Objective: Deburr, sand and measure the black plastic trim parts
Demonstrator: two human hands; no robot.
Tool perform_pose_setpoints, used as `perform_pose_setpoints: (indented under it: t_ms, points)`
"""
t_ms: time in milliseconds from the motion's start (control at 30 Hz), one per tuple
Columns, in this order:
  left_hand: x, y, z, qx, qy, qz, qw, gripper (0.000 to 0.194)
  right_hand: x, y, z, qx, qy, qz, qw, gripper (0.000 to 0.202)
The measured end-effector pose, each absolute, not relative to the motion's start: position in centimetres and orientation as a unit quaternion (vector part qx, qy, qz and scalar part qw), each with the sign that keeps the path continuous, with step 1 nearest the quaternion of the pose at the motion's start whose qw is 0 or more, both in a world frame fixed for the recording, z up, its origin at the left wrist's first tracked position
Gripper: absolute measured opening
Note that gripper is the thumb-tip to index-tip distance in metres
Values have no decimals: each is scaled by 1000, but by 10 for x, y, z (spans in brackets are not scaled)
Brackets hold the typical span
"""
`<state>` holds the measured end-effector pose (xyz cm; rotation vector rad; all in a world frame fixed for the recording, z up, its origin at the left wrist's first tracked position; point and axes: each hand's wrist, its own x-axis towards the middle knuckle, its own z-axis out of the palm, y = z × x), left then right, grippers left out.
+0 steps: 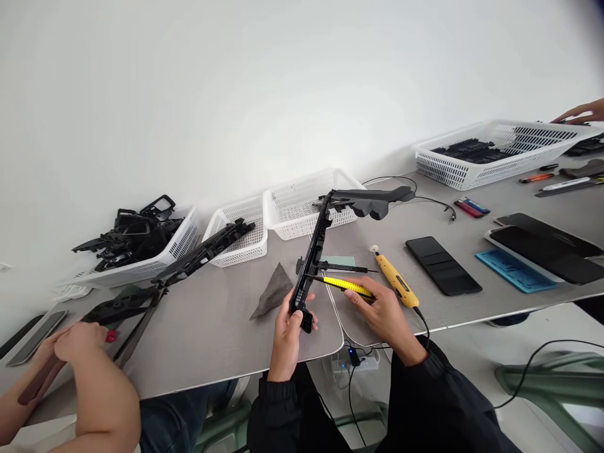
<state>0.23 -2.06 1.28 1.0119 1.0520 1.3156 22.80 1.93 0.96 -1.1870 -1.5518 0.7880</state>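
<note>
My left hand [287, 333] is closed around the lower end of a long, angled black plastic part [315, 251], which is held up over the table edge. In my right hand [382, 314] is a yellow-handled knife-like tool [344, 287]; its thin tip meets the black part just above my left fingers. I cannot make out the exact shape of that tip. Behind the part lie a black caliper [346, 268] and a pale green sheet [342, 260]. A dark grey cloth [274, 290] lies left of my left hand. Close to my right hand rests a yellow rotary tool [396, 280] with a cord.
White baskets [226, 251] line the wall, one heaped with black parts [136, 233]. At left, a co-worker's hands [78, 343] are near another black part [202, 251]. Phones [443, 264], a blue tray [514, 270] and lighters [472, 206] lie right. Another person's hand [582, 112] reaches the far basket.
</note>
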Motion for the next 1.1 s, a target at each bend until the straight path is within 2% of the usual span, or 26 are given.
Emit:
perform_pose_setpoints:
  t_ms: [133,367,467,633,800,867,1000,1100]
  points:
    - [0,-20,13,442,430,528,584,66,228,17,13,-467,-665,343,471,32]
    - [1,-21,21,456,431,519,580,32,234,20,7,-491,-590,329,549,36]
    - [3,-23,26,436,431,517,597,38,235,21,5,-500,-584,334,546,38]
    - [6,-24,32,399,427,528,617,62,232,19,10,-481,-603,353,529,35]
    - [6,-25,33,398,429,535,610,66,232,19,10,-506,-578,328,550,34]
    - [5,-25,31,406,421,535,610,66,233,20,9,-504,-574,326,556,34]
    - [6,-25,27,423,435,534,589,49,233,20,8,-483,-592,344,546,33]
    - [9,-25,26,432,474,529,556,49,233,19,9,-505,-577,317,558,34]
